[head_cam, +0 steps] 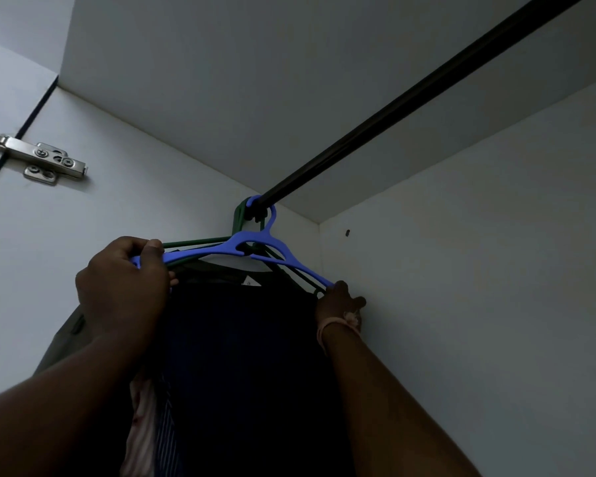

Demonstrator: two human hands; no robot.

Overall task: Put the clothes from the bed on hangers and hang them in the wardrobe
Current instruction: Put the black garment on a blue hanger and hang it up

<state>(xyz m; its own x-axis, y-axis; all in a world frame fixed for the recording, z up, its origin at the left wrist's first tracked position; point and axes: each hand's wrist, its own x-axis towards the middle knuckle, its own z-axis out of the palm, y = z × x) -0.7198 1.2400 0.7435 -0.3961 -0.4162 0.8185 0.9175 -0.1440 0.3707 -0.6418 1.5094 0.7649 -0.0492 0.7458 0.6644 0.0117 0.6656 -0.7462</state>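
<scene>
Hanger: blue hanger [252,244] with its hook over the dark rail [410,98], close to the wardrobe's left side wall [135,201].
Long axis: the hanger's bar runs from the left hand's fingers up to the neck under the hook, then slopes down to the right hand's fingers; its hook points up to the rail.
Left hand: left hand [124,287] holds the left end of the blue hanger; thumb on top and fingers curled round the tip, pinching it.
Right hand: right hand [339,304] grips the right end of the hanger, fingers curled; how each finger lies I cannot tell, since the hand is dim and seen from behind.
Wrist: pale band [334,327] round the right wrist.
Garment: dark garment [241,356] hangs below the hanger, between the two hands, falling straight down; a small white label shows at its collar, just below the neck of the hanger.
Second hanger: green hanger [200,241] directly behind the blue one, its hook on the same rail, its arms just beyond both sets of fingers.
Other cloth: olive garment [66,335] left of the left wrist; pale striped fabric [141,425] low down, under the left forearm.
Hinge: metal hinge [38,156] on the side wall, well above and left of the left fingers.
</scene>
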